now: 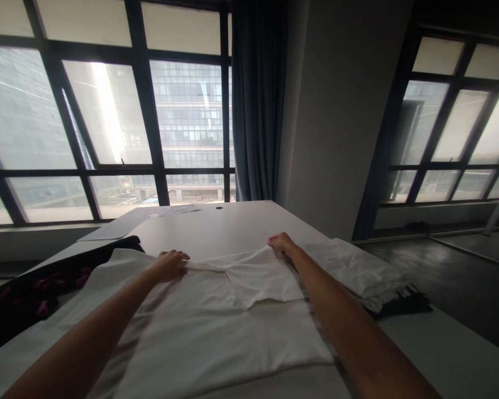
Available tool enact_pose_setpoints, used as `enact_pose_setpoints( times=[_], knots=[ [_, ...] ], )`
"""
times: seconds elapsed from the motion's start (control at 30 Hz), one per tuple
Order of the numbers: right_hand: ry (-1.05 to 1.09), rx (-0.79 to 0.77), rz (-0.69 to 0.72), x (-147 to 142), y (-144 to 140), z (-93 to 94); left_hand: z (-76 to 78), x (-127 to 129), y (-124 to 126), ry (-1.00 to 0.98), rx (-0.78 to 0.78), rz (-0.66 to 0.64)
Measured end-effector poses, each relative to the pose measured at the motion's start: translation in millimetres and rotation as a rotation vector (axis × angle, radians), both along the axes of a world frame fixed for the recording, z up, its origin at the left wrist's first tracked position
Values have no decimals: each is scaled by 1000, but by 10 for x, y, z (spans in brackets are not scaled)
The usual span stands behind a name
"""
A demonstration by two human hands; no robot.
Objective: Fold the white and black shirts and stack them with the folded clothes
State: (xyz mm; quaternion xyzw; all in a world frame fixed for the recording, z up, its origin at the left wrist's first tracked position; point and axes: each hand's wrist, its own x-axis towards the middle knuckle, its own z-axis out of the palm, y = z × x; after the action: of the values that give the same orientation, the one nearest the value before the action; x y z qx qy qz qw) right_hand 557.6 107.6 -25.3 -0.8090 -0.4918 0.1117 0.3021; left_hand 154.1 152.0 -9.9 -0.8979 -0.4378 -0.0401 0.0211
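Note:
A white cloth garment [228, 332] lies spread and partly folded on the table in front of me. Its exact kind is hard to tell. At its far edge, my left hand [170, 266] pinches the upper left corner, fingers closed on the fabric. My right hand [283, 244] grips the same far edge on the right and lifts it slightly, so the cloth stretches between both hands. A loose flap [270, 280] hangs folded over below the right hand. More white fabric [120, 263] lies to the left, partly behind my left forearm.
A pile of white folded cloth [353, 266] with a dark layer sits to the right. On the left lies black fabric [25, 288] with pink patches. Paper sheets [120, 224] rest at the back left of the white table [233, 227]. Windows, a blue curtain [258, 111] and a pillar stand beyond.

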Motion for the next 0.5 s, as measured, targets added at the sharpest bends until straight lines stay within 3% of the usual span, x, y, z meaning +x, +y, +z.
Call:
enact_pose_setpoints(
  times=[0.2, 0.37, 0.43, 0.5],
  knots=[
    [-118, 10, -24, 2, -10, -171, -53, -401, 237, 97, 103, -14],
    [-333, -32, -21, -323, -196, -157, -3, -556, 262, 200, 122, -23],
    [-483, -55, 31, -518, -338, -88, 34, -658, 268, 206, 135, -28],
    [-563, -61, 169, -708, -532, -25, 72, -773, 286, 193, 143, -21]
  ],
)
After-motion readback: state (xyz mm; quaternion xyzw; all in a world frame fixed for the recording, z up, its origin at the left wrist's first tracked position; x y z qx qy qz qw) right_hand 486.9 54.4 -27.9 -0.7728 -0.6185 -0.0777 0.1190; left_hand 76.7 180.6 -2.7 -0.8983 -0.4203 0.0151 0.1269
